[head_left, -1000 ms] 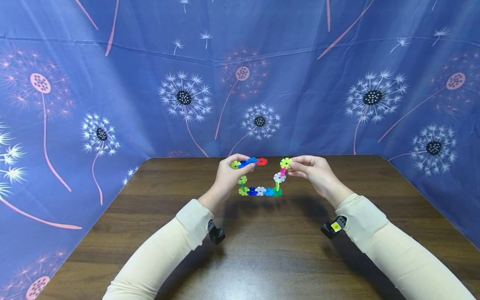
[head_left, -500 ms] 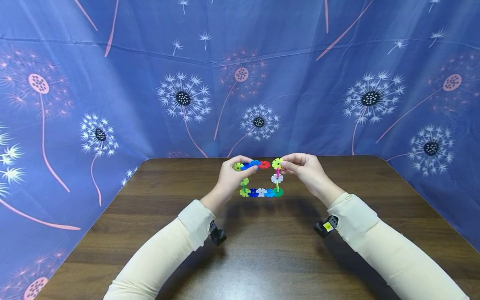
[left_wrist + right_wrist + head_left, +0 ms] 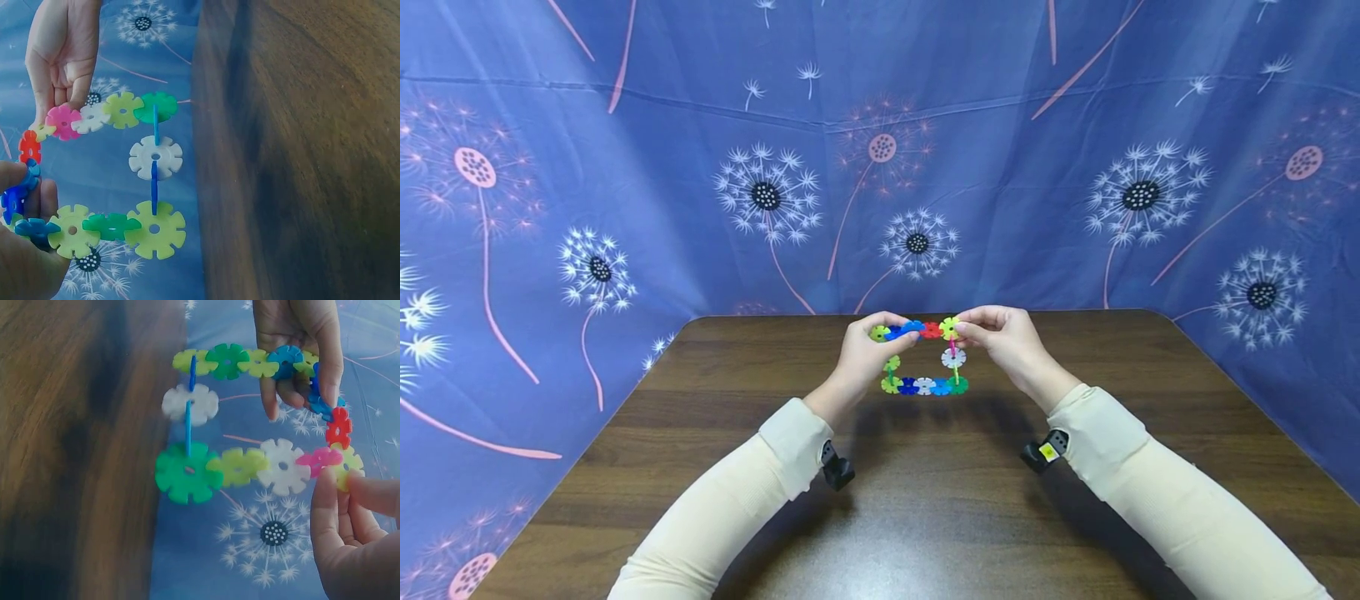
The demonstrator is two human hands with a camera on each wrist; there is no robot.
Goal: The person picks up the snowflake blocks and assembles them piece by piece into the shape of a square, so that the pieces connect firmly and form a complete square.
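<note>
A frame of linked plastic snowflake discs, in several colours, is held upright above the table between both hands. My left hand pinches the blue discs along its top edge. At the top right corner, my right hand pinches a yellow-green disc between thumb and fingers. The red disc lies between the two hands, right against the yellow-green one; whether their slots are fully joined I cannot tell. Along the bottom run a green disc, a white disc and a yellow-green corner disc.
Beneath the hands stretches a brown wooden table. Behind it hangs a blue cloth printed with dandelions. A black wrist camera sits below the left cuff, and another camera below the right.
My right hand has moved left with the yellow-green disc, closing the gap to the red disc. My left hand has shifted slightly right, still holding the blue discs.
</note>
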